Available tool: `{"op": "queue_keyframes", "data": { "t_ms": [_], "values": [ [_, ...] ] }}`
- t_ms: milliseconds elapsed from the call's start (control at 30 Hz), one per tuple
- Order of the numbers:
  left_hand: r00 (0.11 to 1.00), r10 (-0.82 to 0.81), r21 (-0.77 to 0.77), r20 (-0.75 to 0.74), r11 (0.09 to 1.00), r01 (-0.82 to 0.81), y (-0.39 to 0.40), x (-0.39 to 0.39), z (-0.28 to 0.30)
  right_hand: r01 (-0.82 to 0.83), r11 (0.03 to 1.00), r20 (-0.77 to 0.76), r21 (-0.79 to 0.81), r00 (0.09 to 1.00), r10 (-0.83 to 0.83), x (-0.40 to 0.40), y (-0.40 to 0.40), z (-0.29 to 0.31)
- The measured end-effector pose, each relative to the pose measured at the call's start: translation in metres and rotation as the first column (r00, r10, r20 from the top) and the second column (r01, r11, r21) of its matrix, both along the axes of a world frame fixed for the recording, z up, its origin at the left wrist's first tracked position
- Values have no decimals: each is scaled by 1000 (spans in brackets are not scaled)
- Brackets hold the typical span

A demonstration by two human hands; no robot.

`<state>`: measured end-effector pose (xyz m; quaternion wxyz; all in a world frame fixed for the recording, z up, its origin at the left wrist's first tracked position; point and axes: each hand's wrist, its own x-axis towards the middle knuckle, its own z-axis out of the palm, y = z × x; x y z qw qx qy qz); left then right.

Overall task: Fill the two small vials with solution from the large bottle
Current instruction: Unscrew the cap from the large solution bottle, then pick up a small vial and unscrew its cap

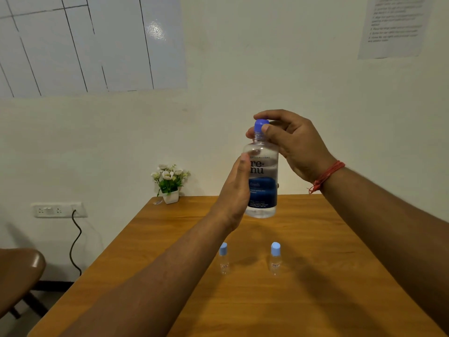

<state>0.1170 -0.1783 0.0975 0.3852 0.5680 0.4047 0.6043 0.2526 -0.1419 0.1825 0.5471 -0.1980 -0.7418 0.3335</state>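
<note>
Head view: the left hand (234, 190) grips the bottle (262, 176) upright above the bench (340, 276), while the right hand (291, 144) pinches its cap (261, 124). Opening appears under way. Two capped vials (223, 259) (275, 259) stand below the bottle; they likely need uncapping before pouring.

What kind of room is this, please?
Probably an office or study room. A whiteboard and a printed sheet hang on the plain wall, and a wooden table stands against it with a small flower pot. A wall socket is beside the table.
</note>
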Motion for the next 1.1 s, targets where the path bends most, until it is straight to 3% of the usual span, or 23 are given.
{"op": "queue_keyframes", "data": {
  "t_ms": [267,467,700,867,1000,1100],
  "values": [
    [999,-1,14,-50,1000,1,7,3,-9,60,998,-139,-36,988,-65,10,3,-6],
    [992,-82,77,-97,993,89,13,-5,-17,147,983,-152,-109,975,-162,26,10,-38],
    [973,-28,38,-231,999,38,18,-12,-39,192,947,-104,-256,969,-224,50,11,-99],
    [983,-45,14,-179,999,49,12,-14,-58,243,910,18,-337,968,-252,65,9,-142],
    [987,-44,0,-152,999,44,0,-17,-80,299,871,200,-389,951,-237,76,9,-175],
    [990,-48,-36,-136,998,44,-12,-20,-96,417,868,436,-270,856,-276,85,10,-195]
  ]
}}
